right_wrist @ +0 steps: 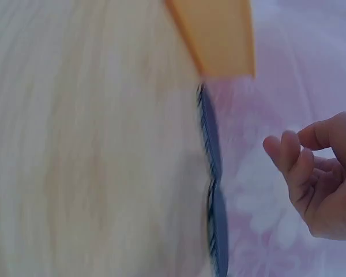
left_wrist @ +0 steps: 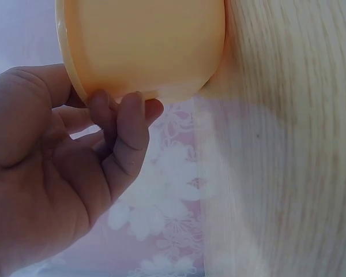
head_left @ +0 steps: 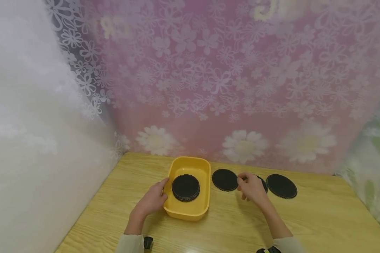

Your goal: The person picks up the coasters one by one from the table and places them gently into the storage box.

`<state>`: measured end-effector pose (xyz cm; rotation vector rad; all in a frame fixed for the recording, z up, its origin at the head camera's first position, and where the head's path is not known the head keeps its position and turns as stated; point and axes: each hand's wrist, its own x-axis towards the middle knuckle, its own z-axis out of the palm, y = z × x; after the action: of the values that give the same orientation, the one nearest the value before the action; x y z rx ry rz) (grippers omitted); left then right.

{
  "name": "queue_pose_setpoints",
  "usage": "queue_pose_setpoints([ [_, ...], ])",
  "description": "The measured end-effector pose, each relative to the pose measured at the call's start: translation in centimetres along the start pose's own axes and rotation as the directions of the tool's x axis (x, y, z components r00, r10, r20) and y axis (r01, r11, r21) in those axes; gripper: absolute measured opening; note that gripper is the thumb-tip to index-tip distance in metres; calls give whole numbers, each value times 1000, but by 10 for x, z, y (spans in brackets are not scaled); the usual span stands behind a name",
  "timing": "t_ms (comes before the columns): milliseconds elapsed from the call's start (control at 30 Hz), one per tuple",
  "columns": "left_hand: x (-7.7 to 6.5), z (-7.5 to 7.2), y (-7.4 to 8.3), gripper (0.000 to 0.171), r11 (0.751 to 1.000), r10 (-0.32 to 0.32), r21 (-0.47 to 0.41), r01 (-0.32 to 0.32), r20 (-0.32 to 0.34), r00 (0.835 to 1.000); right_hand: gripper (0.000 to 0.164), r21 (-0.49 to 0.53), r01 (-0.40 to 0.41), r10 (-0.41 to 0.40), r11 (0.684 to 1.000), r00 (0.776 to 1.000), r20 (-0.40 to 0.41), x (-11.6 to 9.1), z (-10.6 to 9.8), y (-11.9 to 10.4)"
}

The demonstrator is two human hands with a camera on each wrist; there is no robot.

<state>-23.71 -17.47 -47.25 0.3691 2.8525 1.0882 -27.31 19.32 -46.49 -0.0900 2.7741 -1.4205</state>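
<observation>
Left hand [head_left: 152,198] pinching the yellow plastic tub [head_left: 187,215], right hand [head_left: 252,188] hovering empty, half-curled, by round black discs [head_left: 224,180]: likely light, edge-grippable.

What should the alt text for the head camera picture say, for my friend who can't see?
A person's left hand grips the side of a yellow tray holding a stack of black discs. The right hand, seemingly empty, hovers near three black discs in a row on a wooden table. Behind is a pink wall with white flowers.
</observation>
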Motion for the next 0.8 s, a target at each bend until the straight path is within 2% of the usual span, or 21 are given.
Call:
queue_pose_setpoints([
  [167, 0, -2, 2, 57, 1000, 4, -19, -4, 6, 1000, 38, -87, -21, 17, 996, 999, -45, -9, -23, 29],
  [333, -1, -3, 1, 57, 1000, 0, -25, 0, -2, 1000, 37, -111, -31, 26, 993, 999, -44, -8, -30, 43],
  [467, -1, -3, 0, 57, 1000, -2, -25, 2, -2, 1000, 36, -119, -35, 31, 992, 999, -33, -2, -25, 46],
  [633, -1, -3, 0, 57, 1000, 8, -28, -8, -2, 1000, 34, -156, -23, 17, 987, 999, -42, 7, -13, 38],
  [800, -2, -2, -1, 57, 999, 16, -35, -16, 5, 1000, 39, -214, 35, -46, 976, 998, -49, 22, 2, 30],
])
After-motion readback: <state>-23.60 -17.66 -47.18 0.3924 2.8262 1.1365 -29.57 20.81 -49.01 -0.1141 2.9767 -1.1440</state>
